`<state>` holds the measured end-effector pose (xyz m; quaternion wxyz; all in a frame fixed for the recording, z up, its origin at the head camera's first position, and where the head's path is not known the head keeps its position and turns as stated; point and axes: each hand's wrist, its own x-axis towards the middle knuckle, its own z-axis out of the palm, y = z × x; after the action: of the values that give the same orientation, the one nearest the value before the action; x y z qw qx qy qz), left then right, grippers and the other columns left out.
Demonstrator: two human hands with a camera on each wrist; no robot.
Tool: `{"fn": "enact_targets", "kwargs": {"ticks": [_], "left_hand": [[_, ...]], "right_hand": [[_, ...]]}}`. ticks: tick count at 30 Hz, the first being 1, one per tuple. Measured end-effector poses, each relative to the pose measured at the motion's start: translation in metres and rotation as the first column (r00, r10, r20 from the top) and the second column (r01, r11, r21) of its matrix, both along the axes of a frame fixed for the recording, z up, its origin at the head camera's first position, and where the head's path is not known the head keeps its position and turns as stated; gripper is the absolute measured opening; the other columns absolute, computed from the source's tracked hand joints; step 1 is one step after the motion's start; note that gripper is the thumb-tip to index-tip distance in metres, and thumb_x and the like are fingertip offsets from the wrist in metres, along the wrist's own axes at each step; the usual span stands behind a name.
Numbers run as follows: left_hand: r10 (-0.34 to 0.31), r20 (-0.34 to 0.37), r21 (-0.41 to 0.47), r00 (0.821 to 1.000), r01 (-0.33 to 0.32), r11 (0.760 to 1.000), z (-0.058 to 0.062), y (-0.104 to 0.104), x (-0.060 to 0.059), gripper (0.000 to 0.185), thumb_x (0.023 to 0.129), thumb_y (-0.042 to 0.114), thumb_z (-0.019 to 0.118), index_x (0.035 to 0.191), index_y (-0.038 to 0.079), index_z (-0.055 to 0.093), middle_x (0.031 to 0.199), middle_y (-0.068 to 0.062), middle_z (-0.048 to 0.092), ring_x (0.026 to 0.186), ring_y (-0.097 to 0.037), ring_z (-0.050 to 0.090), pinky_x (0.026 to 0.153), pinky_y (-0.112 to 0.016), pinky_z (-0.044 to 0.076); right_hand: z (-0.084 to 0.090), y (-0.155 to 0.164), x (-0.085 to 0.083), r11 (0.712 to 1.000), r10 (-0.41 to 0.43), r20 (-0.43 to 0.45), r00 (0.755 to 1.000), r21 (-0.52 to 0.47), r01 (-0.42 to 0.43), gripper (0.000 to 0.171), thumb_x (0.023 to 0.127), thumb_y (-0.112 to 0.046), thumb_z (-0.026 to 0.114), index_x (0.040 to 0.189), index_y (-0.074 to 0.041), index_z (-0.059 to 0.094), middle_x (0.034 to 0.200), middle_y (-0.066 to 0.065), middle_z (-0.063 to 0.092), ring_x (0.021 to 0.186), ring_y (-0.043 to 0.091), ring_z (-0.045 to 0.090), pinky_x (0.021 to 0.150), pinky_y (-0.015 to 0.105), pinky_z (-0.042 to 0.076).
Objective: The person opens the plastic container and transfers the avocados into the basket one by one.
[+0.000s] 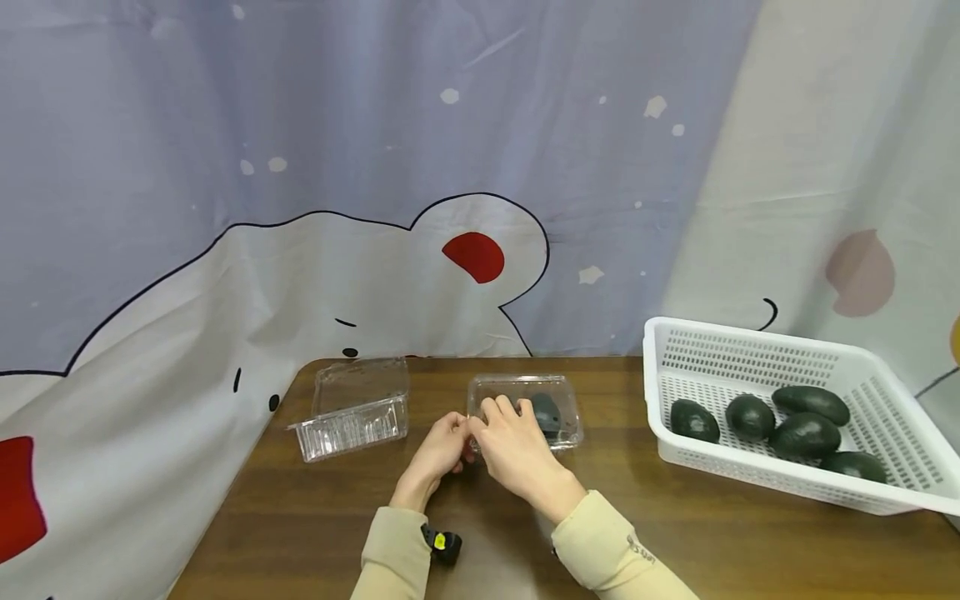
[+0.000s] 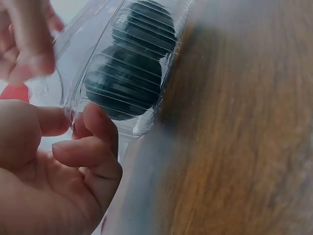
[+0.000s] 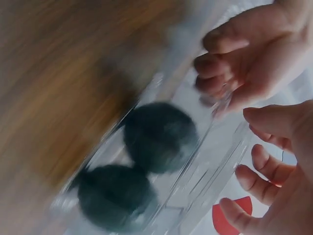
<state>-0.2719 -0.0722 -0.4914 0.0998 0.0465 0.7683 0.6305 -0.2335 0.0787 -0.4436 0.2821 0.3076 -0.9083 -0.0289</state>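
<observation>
A clear plastic clamshell (image 1: 558, 392) sits mid-table with its lid down over two dark avocados (image 2: 124, 83) (image 3: 159, 137). My left hand (image 1: 448, 443) is at its near left corner, and the thumb and curled fingers (image 2: 95, 122) pinch the rim there. My right hand (image 1: 508, 427) lies over the same end, with relaxed fingers on the lid's edge. The right wrist view is blurred; in it my right fingers (image 3: 264, 161) are spread beside the lid and the left hand (image 3: 244, 58) is opposite.
A second clamshell (image 1: 352, 412) stands open and empty at the left. A white slotted basket (image 1: 750, 335) with several dark avocados (image 1: 802, 433) sits at the table's right edge. A printed cloth hangs behind. Bare brown table (image 1: 675, 533) shows in front.
</observation>
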Motion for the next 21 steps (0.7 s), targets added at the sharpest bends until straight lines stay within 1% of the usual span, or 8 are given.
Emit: {"fn": "enact_targets", "kwargs": {"ticks": [2,5,8,13,17,21], "left_hand": [[-0.017,0.004,0.017,1.0,0.017,1.0,0.0,-0.001,0.0,0.024,0.106,0.022,0.045,0.094,0.002,0.05,0.068,-0.006,0.052,0.055,-0.015,0.05,0.046,-0.024,0.037],[-0.034,-0.002,0.053,0.999,0.034,0.998,0.0,-0.001,0.001,0.022,0.105,0.02,0.045,0.093,0.001,0.048,0.069,-0.004,0.049,0.054,-0.013,0.05,0.045,-0.022,0.037],[-0.042,-0.01,0.077,0.999,0.043,0.996,0.001,-0.002,0.001,0.019,0.104,0.015,0.046,0.091,0.002,0.047,0.068,-0.003,0.048,0.052,-0.011,0.049,0.043,-0.021,0.038],[-0.047,-0.021,0.082,0.999,0.049,0.995,0.002,-0.004,0.0,0.018,0.104,0.013,0.046,0.089,0.003,0.045,0.066,-0.002,0.046,0.05,-0.01,0.047,0.042,-0.02,0.038],[-0.055,-0.016,0.082,0.998,0.056,0.995,0.003,-0.005,0.001,0.017,0.104,0.012,0.045,0.089,0.003,0.044,0.065,-0.002,0.046,0.049,-0.009,0.046,0.042,-0.02,0.038],[-0.063,-0.014,0.084,0.998,0.064,0.994,0.002,-0.003,0.001,0.016,0.104,0.01,0.045,0.09,0.002,0.044,0.065,-0.002,0.045,0.048,-0.009,0.045,0.042,-0.02,0.038]], "right_hand": [[-0.001,0.011,0.002,0.999,0.031,-0.015,0.999,0.014,-0.031,0.016,0.076,-0.012,0.078,0.085,-0.016,0.064,0.086,0.003,0.051,0.084,0.024,0.05,0.077,0.045,0.041],[-0.002,0.03,0.004,0.997,0.064,-0.035,0.997,0.04,-0.063,0.017,0.075,-0.01,0.077,0.084,-0.014,0.063,0.086,0.004,0.052,0.082,0.025,0.05,0.075,0.046,0.041],[-0.004,0.051,0.006,0.995,0.078,-0.051,0.996,0.064,-0.074,0.018,0.073,-0.008,0.076,0.082,-0.013,0.062,0.086,0.005,0.052,0.081,0.027,0.05,0.072,0.046,0.04],[-0.007,0.081,0.005,0.99,0.095,-0.075,0.993,0.111,-0.086,0.02,0.069,-0.005,0.074,0.079,-0.012,0.058,0.082,0.006,0.05,0.078,0.028,0.049,0.069,0.045,0.038],[-0.008,0.093,0.004,0.982,0.111,-0.095,0.989,0.162,-0.095,0.018,0.069,-0.005,0.072,0.078,-0.012,0.058,0.081,0.005,0.05,0.076,0.028,0.049,0.065,0.043,0.036],[-0.008,0.098,0.005,0.97,0.115,-0.103,0.988,0.227,-0.089,0.019,0.068,-0.007,0.072,0.08,-0.011,0.058,0.08,0.004,0.05,0.075,0.027,0.049,0.063,0.041,0.035]]}}
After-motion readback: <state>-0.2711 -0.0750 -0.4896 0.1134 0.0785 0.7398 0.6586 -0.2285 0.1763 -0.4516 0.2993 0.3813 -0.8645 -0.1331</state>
